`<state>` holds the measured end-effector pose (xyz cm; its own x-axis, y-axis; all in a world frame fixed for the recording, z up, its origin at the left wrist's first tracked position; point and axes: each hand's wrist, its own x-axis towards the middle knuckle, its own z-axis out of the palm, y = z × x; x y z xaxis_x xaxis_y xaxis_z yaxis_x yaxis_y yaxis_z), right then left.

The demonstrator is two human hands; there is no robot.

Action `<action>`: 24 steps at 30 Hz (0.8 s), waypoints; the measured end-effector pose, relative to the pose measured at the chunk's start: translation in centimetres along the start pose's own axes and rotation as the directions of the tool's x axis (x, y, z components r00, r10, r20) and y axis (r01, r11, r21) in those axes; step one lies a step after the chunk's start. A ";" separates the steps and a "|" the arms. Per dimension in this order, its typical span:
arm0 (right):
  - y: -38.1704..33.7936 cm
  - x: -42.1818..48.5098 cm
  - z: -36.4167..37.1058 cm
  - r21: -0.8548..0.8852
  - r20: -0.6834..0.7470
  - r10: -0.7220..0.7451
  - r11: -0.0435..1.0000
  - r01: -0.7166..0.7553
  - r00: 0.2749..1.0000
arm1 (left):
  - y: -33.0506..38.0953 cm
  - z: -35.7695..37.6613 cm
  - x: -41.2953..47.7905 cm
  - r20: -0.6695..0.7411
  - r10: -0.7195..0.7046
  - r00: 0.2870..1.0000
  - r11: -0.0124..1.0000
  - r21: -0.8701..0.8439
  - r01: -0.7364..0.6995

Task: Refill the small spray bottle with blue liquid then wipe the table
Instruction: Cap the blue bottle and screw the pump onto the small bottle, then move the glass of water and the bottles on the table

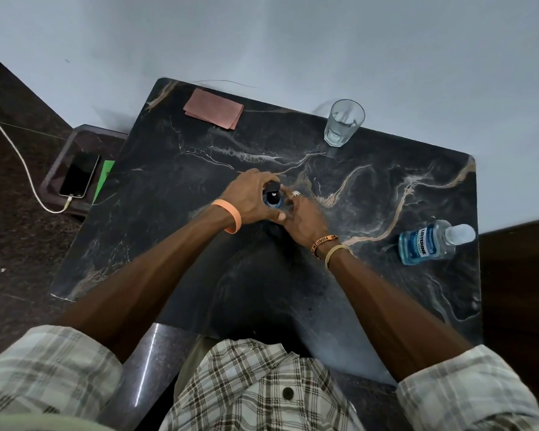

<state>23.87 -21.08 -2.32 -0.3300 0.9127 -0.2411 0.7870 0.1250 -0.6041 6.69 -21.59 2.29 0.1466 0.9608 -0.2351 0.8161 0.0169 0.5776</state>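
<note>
Fingers (259,177) of your left hand (246,197) curl over the cap (271,191) of the small spray bottle (274,204), upright at the middle of the table (168,244), while your right hand (302,219) grips its body, so any twist should run about that vertical axis.

Black veined table (199,244), pink cloth (213,108)

Spray bottle (273,200): upright mid-table, black pump head, blue liquid inside. Mouthwash bottle (427,242): blue, clear cap pointing right, near right edge. Pink cloth (213,108): folded, far left corner.
</note>
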 end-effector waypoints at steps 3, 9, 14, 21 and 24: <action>0.4 0.1 -1.1 0.067 0.029 0.006 0.998 -0.008 1.000 | -0.2 -1.2 -0.1 0.078 0.025 0.997 0.989 -0.149 -0.013; 2.0 1.0 -5.3 0.132 -0.158 0.055 0.991 -0.035 0.986 | -0.6 -4.6 1.9 -0.030 -0.065 0.997 0.904 -0.425 0.046; 3.7 4.4 -9.0 0.199 -0.367 0.200 0.971 -0.134 0.909 | 0.3 -5.4 6.5 -0.142 -0.120 0.982 0.969 -0.230 0.085; 7.2 11.3 -12.2 0.313 -0.386 0.402 0.904 -0.292 0.830 | 2.6 -2.7 14.7 -0.089 -0.110 0.990 0.978 -0.185 0.092; 8.4 13.5 -12.6 0.330 -0.353 0.408 0.896 -0.296 0.842 | 3.3 -0.9 18.4 -0.045 -0.110 0.993 0.979 -0.179 0.100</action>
<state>32.56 -2.83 -1.06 0.2274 0.9568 -0.1809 0.6310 -0.2863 -0.7210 11.63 -3.58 0.54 0.0311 0.9645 -0.2621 0.7133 0.1623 0.6818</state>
